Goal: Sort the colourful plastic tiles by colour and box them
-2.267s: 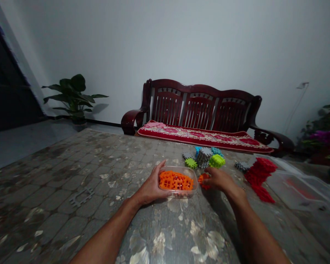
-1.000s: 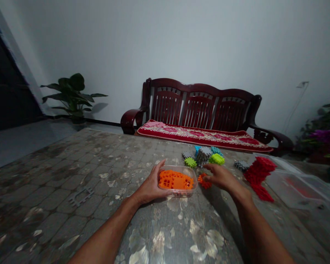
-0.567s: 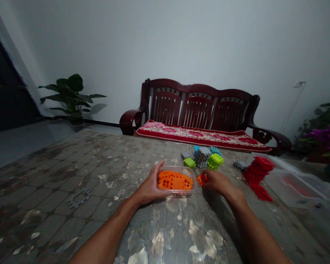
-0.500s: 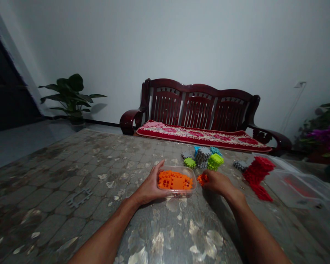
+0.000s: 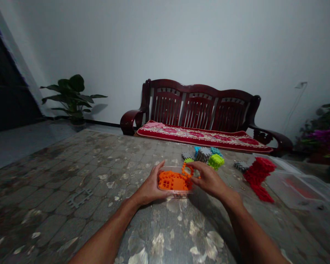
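A small clear plastic box with several orange interlocking tiles in it sits on the patterned table. My left hand grips the box's left side, thumb along its far edge. My right hand hovers over the box's right end, pinching one orange tile between its fingers. The rest of that end of the box is hidden under the hand.
Behind the box lie grey, blue and green tile stacks, a red tile pile and a small grey pile. Large clear bins stand at the right. One grey tile lies at the left. A wooden bench stands beyond the table.
My right hand picked an orange tile from the table just right of the box and moved left and up with it, over the box. My left hand stayed on the box.
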The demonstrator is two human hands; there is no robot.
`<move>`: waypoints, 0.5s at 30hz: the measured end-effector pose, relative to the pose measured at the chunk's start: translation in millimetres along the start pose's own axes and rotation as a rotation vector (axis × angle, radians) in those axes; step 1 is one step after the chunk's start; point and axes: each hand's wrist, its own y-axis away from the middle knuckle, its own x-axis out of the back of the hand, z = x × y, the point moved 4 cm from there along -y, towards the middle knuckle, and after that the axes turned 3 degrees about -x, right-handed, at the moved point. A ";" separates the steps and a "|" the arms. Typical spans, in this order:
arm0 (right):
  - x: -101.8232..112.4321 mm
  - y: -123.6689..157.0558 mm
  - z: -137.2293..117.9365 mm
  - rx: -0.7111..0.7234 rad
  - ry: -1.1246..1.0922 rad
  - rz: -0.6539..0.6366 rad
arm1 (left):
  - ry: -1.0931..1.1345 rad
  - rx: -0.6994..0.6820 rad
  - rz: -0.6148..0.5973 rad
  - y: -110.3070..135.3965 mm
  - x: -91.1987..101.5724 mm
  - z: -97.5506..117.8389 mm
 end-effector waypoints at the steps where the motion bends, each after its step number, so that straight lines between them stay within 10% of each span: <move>1: -3.8 -1.6 -1.8 0.015 0.005 0.003 | -0.006 0.003 0.000 0.1 -0.2 0.0; 15: -14.3 -2.8 -4.0 0.012 0.148 -0.096 | -0.002 -0.020 0.009 -0.2 0.1 -7.0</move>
